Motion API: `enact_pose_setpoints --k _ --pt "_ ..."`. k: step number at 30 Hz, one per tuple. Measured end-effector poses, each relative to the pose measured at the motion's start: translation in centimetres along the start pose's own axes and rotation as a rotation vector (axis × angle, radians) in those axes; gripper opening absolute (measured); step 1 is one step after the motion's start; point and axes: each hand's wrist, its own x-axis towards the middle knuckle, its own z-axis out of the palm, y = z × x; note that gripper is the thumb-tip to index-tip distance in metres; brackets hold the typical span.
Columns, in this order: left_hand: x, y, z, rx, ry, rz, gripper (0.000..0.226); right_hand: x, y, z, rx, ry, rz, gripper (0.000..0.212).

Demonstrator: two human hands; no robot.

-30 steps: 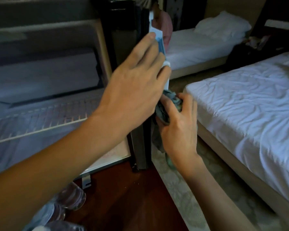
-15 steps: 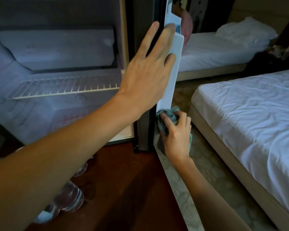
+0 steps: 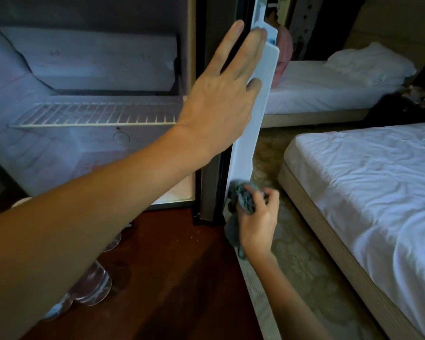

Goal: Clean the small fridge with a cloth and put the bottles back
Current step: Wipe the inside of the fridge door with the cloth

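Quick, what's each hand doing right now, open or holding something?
Left hand: open, straight fingers resting on the fridge door.
Right hand: gripping the cloth at the door's lower end.

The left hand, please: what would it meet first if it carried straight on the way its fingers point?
The left hand points up along the fridge door's white inner panel; it would probably meet that panel's stepped upper part, though depth is unclear.

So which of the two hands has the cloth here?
The right hand, low at the bottom of the fridge door, grips the grey cloth against it. The left hand holds nothing: its straight fingers rest flat higher up on the door.
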Motion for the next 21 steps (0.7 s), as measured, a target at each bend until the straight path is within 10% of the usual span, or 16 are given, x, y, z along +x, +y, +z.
enact_pose_setpoints --k 10,21 --pt "0.2 -0.2 -0.9 0.036 0.014 0.006 0.037 13.2 -9.9 -5.2 0.271 0.372 -0.278 0.030" --pt "0.6 -0.4 -1.1 0.002 0.027 -0.014 0.040 6.2 -5.5 -1.4 0.126 0.095 -0.125 0.079"
